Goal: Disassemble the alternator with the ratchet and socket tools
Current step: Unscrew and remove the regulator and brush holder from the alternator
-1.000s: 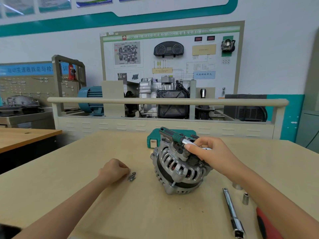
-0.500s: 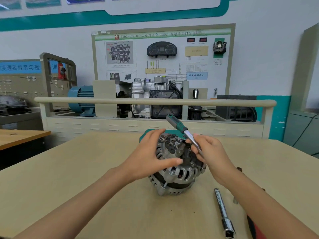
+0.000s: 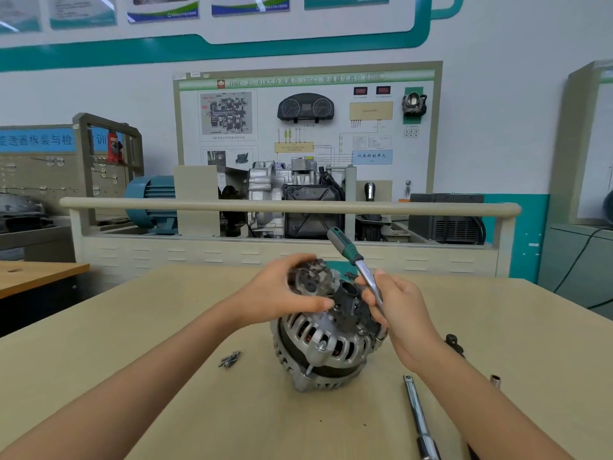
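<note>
A silver alternator (image 3: 326, 346) stands on the beige table (image 3: 166, 393), its dark rear parts facing up. My left hand (image 3: 282, 293) grips a dark rear component (image 3: 310, 278) at the alternator's top left, lifted a little off the housing. My right hand (image 3: 398, 310) holds a ratchet (image 3: 355, 263) with a green and black handle that points up and away; its head is hidden behind my fingers at the alternator's top right.
Removed screws (image 3: 229, 359) lie left of the alternator. A chrome extension bar (image 3: 418, 416) lies to the right front, with a small socket (image 3: 495, 380) and a dark part (image 3: 453, 343) further right. A training bench with a rail (image 3: 285, 207) stands behind the table.
My left hand left the screws on the table and took hold of the alternator's rear component, raising it slightly. The ratchet handle swung from lying low to pointing upward.
</note>
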`<action>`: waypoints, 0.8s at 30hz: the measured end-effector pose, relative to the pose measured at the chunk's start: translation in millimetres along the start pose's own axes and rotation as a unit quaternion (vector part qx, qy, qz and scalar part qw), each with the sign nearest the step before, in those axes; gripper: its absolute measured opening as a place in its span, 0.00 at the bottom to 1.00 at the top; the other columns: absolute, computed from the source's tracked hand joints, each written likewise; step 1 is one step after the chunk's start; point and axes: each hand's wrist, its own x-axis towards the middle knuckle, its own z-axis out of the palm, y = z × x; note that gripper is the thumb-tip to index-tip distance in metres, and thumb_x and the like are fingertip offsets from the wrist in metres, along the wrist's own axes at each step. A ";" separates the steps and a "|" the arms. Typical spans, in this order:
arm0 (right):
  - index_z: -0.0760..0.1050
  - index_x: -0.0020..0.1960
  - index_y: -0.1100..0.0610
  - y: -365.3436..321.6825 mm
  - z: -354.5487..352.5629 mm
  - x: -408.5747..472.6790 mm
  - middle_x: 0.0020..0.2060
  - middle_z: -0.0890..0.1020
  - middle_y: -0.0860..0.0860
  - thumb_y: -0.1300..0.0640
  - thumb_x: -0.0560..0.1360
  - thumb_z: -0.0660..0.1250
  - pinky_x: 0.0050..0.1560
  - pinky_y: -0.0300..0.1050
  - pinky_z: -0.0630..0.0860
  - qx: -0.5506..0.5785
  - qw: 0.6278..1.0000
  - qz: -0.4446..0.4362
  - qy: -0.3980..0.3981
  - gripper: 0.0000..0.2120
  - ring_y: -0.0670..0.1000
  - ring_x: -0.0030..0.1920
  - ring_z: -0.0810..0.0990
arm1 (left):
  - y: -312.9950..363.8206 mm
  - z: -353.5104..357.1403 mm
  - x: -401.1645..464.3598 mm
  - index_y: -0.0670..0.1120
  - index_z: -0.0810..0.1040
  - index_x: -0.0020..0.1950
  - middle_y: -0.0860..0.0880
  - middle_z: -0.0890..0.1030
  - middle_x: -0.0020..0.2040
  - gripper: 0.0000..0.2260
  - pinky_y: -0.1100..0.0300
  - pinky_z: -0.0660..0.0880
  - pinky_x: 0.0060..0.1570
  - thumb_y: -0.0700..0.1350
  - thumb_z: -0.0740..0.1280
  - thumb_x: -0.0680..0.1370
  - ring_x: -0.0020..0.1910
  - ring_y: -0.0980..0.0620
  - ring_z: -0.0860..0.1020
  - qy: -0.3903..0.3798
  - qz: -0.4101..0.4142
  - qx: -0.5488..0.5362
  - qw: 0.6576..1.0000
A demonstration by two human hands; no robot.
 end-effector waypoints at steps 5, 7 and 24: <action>0.74 0.52 0.71 0.7 -1.3 -0.9 0.25 0.68 0.50 0.56 0.82 0.53 0.20 0.33 0.56 0.001 1.000 -0.006 -0.007 0.19 0.42 0.19 0.59 | -19.2 -27.6 -10.5 0.59 0.65 0.68 0.62 0.72 0.56 0.39 0.75 0.66 0.45 0.62 0.72 0.59 0.47 0.73 0.72 0.122 -0.054 -0.075 0.988; 0.75 0.51 0.70 2.1 -1.5 -0.9 0.25 0.68 0.50 0.56 0.82 0.53 0.20 0.33 0.57 0.004 1.000 -0.010 -0.006 0.18 0.42 0.19 0.59 | -40.1 -41.9 -23.2 0.56 0.63 0.71 0.56 0.71 0.62 0.42 0.67 0.64 0.55 0.62 0.72 0.59 0.54 0.63 0.71 0.140 -0.097 -0.057 0.984; 0.75 0.41 0.61 4.1 -2.2 0.8 0.26 0.67 0.52 0.57 0.82 0.52 0.19 0.33 0.56 0.036 0.999 -0.022 0.003 0.18 0.43 0.18 0.58 | -116.3 -40.6 -97.7 0.51 0.54 0.75 0.50 0.62 0.73 0.57 0.52 0.44 0.73 0.74 0.59 0.49 0.74 0.52 0.55 -0.040 -0.280 0.208 0.936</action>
